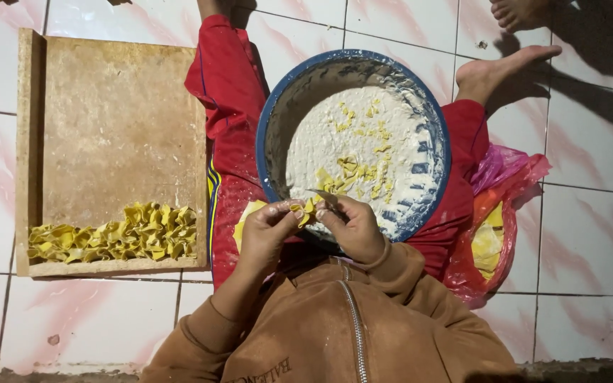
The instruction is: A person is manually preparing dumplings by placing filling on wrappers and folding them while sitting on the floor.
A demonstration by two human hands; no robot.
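My left hand [267, 230] and my right hand [349, 227] meet over my lap, both pinching a small yellow dough wrapper [305, 208] between the fingertips. Just beyond them a blue-rimmed round bowl [271, 120] rests on my red-trousered legs, filled with a white paste dotted with yellow scraps. A spare yellow wrapper [244, 216] lies on my left thigh beside the left hand.
A wooden tray [118, 120] on the tiled floor to the left holds a row of several folded yellow dumplings [118, 237] along its near edge. A pink and red plastic bag [494, 227] with yellow wrappers lies at the right. Bare feet [498, 67] show at the top.
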